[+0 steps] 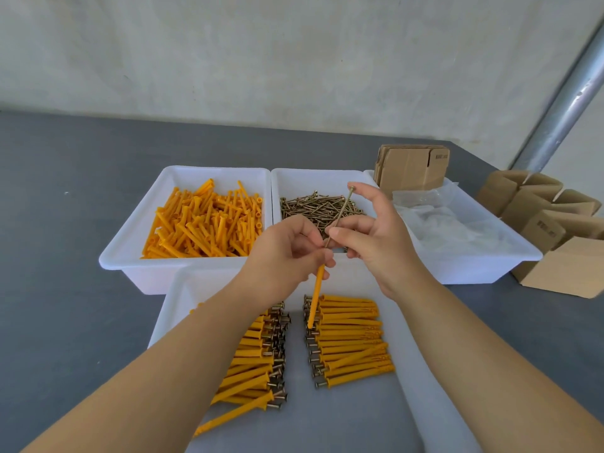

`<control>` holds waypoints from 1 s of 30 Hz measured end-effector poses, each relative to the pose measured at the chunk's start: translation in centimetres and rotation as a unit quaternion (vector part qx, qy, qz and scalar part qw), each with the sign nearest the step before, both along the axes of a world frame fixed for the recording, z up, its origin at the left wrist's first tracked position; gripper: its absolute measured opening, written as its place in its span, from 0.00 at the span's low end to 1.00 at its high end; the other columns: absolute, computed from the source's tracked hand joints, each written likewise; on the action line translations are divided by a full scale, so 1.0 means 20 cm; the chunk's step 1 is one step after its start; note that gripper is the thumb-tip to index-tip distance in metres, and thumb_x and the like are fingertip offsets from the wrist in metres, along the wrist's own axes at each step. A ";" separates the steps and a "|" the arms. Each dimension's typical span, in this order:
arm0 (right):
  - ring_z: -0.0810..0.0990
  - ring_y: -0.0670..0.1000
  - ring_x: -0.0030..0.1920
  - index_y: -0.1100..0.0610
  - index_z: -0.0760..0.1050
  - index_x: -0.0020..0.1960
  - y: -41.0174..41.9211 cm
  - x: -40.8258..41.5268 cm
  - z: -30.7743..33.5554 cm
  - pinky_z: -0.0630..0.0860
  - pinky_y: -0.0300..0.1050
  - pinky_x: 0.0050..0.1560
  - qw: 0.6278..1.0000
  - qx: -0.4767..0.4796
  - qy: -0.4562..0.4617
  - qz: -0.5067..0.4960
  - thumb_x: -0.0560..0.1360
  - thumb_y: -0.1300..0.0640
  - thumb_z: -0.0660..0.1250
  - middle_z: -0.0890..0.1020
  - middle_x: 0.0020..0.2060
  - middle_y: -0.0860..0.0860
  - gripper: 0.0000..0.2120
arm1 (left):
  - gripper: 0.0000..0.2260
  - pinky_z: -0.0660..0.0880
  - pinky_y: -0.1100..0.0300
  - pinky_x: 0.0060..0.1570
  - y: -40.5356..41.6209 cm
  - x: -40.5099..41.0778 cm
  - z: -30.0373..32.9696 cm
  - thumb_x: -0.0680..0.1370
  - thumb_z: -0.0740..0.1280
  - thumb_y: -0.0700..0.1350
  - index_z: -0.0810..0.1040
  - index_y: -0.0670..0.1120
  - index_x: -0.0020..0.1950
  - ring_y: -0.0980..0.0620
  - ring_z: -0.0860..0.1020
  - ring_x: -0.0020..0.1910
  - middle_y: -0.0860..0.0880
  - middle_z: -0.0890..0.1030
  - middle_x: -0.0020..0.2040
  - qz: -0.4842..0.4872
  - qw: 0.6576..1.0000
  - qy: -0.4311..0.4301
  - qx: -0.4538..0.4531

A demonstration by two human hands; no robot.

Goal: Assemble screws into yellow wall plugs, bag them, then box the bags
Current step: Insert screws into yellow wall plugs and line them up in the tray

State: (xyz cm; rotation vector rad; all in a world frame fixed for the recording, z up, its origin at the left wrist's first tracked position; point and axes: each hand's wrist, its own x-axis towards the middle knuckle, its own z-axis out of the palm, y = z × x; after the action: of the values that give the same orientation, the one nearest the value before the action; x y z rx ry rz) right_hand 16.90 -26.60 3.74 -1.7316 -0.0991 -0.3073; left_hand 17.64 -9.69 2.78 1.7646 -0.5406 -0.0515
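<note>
grey tabletop (65, 223), white trays (130, 253), pale wall (261, 53), metal pole (568, 106).

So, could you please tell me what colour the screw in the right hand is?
Brassy gold; the screw shows best in the head view.

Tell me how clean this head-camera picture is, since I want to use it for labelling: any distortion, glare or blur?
Head view: wide-angle bending curves the table's far edge and tilts the metal pole; light is soft and even, with glare only on that pole; the screw and plug stay sharp.
</note>
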 end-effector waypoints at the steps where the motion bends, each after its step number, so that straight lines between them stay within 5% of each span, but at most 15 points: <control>1: 0.85 0.47 0.40 0.43 0.67 0.69 0.00 0.00 0.00 0.76 0.39 0.38 1.000 -0.012 -0.002 0.005 0.73 0.64 0.74 0.86 0.40 0.51 0.32 | 0.07 0.76 0.60 0.33 0.00 0.00 0.00 0.77 0.71 0.37 0.73 0.42 0.47 0.50 0.85 0.36 0.45 0.86 0.39 0.001 1.000 0.001 0.000; 8: 0.85 0.46 0.40 0.46 0.71 0.67 0.01 0.00 -0.01 0.75 0.33 0.38 0.997 -0.071 -0.038 0.000 0.73 0.64 0.73 0.86 0.38 0.51 0.27 | 0.07 0.77 0.60 0.34 0.01 0.00 -0.02 0.78 0.71 0.38 0.72 0.43 0.49 0.50 0.85 0.37 0.47 0.86 0.39 0.005 1.000 0.020 0.005; 12: 0.83 0.41 0.40 0.53 0.83 0.52 0.01 -0.02 -0.01 0.76 0.35 0.40 0.992 -0.110 -0.061 0.018 0.79 0.57 0.69 0.85 0.38 0.49 0.05 | 0.09 0.77 0.54 0.39 0.00 -0.01 -0.02 0.77 0.72 0.39 0.73 0.42 0.51 0.46 0.85 0.40 0.47 0.87 0.40 0.016 0.999 0.020 -0.021; 15: 0.83 0.41 0.46 0.51 0.85 0.49 0.01 -0.02 -0.02 0.76 0.40 0.45 0.993 -0.098 -0.056 -0.030 0.82 0.47 0.62 0.85 0.44 0.45 0.14 | 0.14 0.77 0.60 0.44 0.00 -0.01 -0.01 0.76 0.73 0.42 0.75 0.47 0.59 0.46 0.83 0.44 0.49 0.87 0.41 0.011 1.000 -0.016 -0.024; 19: 0.83 0.45 0.44 0.49 0.84 0.49 -0.03 -0.01 -0.02 0.76 0.46 0.46 0.990 -0.048 -0.082 -0.106 0.83 0.48 0.59 0.85 0.44 0.43 0.15 | 0.12 0.80 0.57 0.39 -0.01 -0.04 0.00 0.77 0.72 0.38 0.79 0.44 0.60 0.46 0.82 0.39 0.45 0.86 0.43 -0.038 0.999 -0.019 -0.011; 22: 0.83 0.46 0.43 0.49 0.84 0.49 -0.04 0.00 -0.03 0.78 0.49 0.46 0.988 -0.053 -0.075 -0.123 0.83 0.50 0.60 0.85 0.44 0.44 0.14 | 0.04 0.82 0.55 0.40 -0.03 -0.06 -0.01 0.75 0.73 0.35 0.81 0.39 0.49 0.47 0.85 0.39 0.41 0.85 0.42 -0.058 0.998 -0.011 0.035; 26: 0.83 0.46 0.43 0.47 0.84 0.49 -0.04 0.00 -0.04 0.78 0.52 0.47 0.987 -0.053 -0.076 -0.128 0.82 0.48 0.59 0.85 0.43 0.45 0.14 | 0.06 0.81 0.58 0.42 -0.05 -0.08 -0.03 0.71 0.77 0.36 0.81 0.44 0.40 0.50 0.84 0.39 0.48 0.84 0.40 -0.071 0.985 -0.029 0.153; 30: 0.83 0.46 0.43 0.46 0.83 0.48 -0.05 0.01 -0.04 0.78 0.50 0.46 0.988 -0.053 -0.074 -0.128 0.83 0.50 0.59 0.85 0.44 0.44 0.14 | 0.05 0.79 0.57 0.46 -0.11 -0.11 -0.06 0.71 0.73 0.38 0.81 0.46 0.39 0.53 0.79 0.41 0.53 0.81 0.40 -0.099 0.933 -0.101 0.330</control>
State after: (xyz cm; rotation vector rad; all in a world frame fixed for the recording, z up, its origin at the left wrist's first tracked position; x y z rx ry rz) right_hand 17.02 -27.58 2.95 -1.8272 0.0003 -0.6287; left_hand 15.37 -11.93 1.63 2.3795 -0.9267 -0.2154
